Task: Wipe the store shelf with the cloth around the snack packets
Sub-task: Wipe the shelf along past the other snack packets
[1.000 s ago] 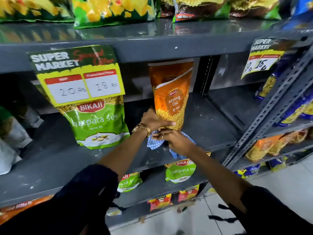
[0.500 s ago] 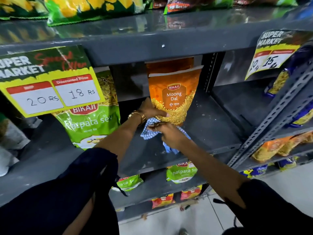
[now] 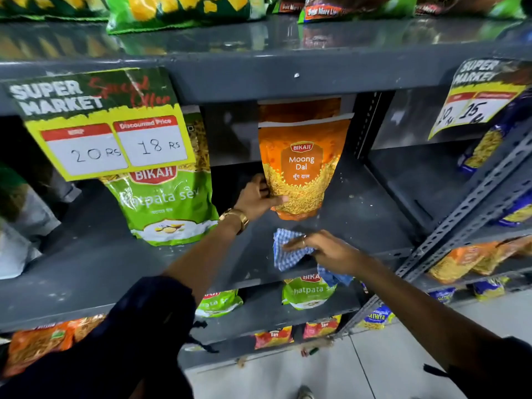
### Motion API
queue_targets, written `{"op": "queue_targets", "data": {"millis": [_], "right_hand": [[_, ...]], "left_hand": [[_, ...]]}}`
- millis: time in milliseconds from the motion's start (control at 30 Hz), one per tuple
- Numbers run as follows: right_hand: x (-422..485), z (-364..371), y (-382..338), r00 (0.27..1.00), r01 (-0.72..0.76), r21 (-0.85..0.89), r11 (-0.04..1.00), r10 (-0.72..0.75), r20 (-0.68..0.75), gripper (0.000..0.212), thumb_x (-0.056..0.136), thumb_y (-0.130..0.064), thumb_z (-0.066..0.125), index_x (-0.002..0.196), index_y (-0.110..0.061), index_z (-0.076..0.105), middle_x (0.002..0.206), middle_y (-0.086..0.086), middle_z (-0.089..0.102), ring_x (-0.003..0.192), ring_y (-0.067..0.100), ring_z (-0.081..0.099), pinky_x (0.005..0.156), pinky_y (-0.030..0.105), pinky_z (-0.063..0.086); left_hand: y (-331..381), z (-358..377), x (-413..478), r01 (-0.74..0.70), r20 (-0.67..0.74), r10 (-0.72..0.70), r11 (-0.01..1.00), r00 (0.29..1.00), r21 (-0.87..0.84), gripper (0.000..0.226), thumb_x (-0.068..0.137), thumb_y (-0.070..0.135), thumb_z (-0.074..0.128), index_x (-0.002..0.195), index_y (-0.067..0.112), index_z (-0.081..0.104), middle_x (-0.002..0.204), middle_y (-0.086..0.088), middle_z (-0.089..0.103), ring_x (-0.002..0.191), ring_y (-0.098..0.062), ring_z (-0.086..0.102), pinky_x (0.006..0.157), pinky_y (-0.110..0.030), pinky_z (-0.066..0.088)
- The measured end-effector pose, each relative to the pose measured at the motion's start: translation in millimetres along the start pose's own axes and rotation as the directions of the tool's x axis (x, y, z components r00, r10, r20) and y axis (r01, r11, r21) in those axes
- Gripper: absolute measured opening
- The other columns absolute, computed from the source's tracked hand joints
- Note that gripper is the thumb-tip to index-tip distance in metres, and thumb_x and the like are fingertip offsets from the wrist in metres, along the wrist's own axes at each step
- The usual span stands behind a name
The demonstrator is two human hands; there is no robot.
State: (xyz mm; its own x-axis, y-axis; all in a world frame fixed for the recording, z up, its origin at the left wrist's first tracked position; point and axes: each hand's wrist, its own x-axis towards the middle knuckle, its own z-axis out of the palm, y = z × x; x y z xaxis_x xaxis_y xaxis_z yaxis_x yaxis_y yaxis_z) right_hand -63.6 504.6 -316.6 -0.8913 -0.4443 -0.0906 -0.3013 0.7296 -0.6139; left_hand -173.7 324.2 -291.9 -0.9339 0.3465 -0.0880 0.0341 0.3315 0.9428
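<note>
Single head-worn wide-angle view, facing forward and down into the grey store shelf (image 3: 86,269), close enough that the left hand (image 3: 256,197) and right hand (image 3: 322,249) reach it from the bottom edge. Frame runs from the upper shelf board (image 3: 259,44) at top to the tiled floor (image 3: 403,364) at bottom right; straight edges bow toward the borders.

Left hand (image 3: 257,197) curled in a grip, right hand (image 3: 325,249) lower, palm down, fingers straight, arms outstretched

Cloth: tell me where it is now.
Head view, centre-right: the cloth lies at the front edge of the shelf under the right hand, just in front of the Moong Dal packet the left hand grips.
</note>
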Motion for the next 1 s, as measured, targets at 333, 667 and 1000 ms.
{"op": "queue_targets", "data": {"millis": [333,667,1000], "right_hand": [[48.2,59.7,-55.7,0.996,0.083,-0.104,0.991,-0.079,0.047,0.068,0.072,0.020,0.036,0.125,-0.017,0.059,0.140,0.002,0.052,0.142,0.019,0.029,0.119,0.043,0.005],[14.1,33.2,-31.4,0.972,0.118,-0.083,0.989,-0.099,0.212,0.076,0.064,0.020,0.032,0.111,-0.028,0.067,0.131,-0.006,0.060,0.132,0.012,0.044,0.113,0.039,0.036],[31.7,37.1,-35.3,0.999,0.035,-0.124,0.992,-0.037,-0.010,0.075,0.066,0.024,0.031,0.122,-0.016,0.061,0.136,0.002,0.056,0.136,0.018,0.038,0.114,0.028,0.030]], "left_hand": [[-80.9,-52.1,-131.3,-0.090,-0.036,0.155,0.732,0.987,0.675,0.051,0.077,-0.005,0.053,0.123,0.018,0.058,0.128,-0.013,0.061,0.111,-0.035,0.059,0.089,-0.043,0.051],[-102.2,-42.3,-141.3,-0.031,0.000,0.054,0.579,0.999,0.815,0.065,0.087,0.000,0.035,0.145,0.028,0.021,0.158,0.003,0.013,0.143,-0.023,0.021,0.100,-0.047,0.043],[-106.6,-15.9,-158.5,-0.058,-0.041,0.192,0.481,0.981,0.875,0.077,0.091,0.053,-0.003,0.144,0.005,0.024,0.153,-0.014,0.025,0.143,-0.029,0.020,0.119,-0.042,0.012]]}}
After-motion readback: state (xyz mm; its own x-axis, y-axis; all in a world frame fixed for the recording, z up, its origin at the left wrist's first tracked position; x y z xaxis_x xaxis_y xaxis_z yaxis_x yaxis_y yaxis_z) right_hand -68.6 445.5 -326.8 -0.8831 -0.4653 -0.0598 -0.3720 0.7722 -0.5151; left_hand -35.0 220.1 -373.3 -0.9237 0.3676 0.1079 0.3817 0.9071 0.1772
